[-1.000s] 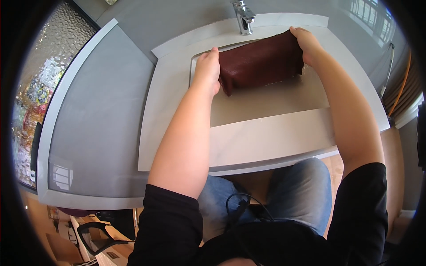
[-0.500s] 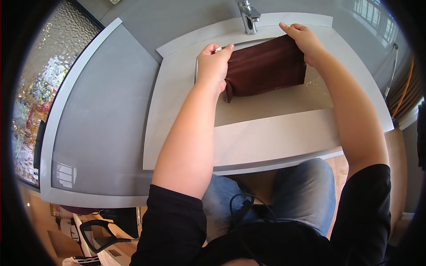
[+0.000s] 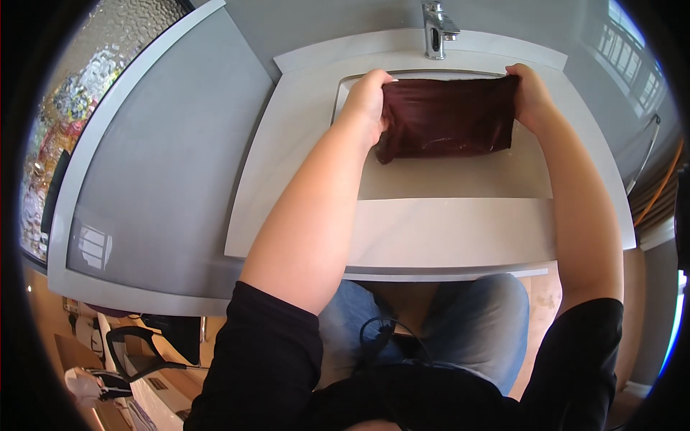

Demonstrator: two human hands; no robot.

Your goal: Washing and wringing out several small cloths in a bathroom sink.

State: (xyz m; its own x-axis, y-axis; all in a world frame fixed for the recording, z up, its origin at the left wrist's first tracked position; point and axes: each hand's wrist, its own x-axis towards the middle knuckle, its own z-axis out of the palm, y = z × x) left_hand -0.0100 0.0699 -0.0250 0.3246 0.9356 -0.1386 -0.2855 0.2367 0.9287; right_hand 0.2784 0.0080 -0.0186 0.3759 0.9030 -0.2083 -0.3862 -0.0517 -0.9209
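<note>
Between my two hands a dark maroon cloth is stretched out over the sink basin. It looks wet, with a shiny streak near its lower edge. My left hand is closed on the cloth's left end, where a bunched corner hangs down. At the opposite end my right hand grips the upper right corner, its thumb on top. Some of the fingers of both hands are hidden behind the cloth. Behind the basin stands a chrome faucet; the cloth hangs in front of it, apart from it.
A pale countertop surrounds the basin. On the left rises a grey panel with a light frame, and beyond it textured glass. A black chair stands at the lower left. At the right hang a white cable and an orange cable.
Both hands have lowered the cloth's right side, so its top edge is now nearly level. The right hand has come down from near the faucet's height. The view has shifted slightly.
</note>
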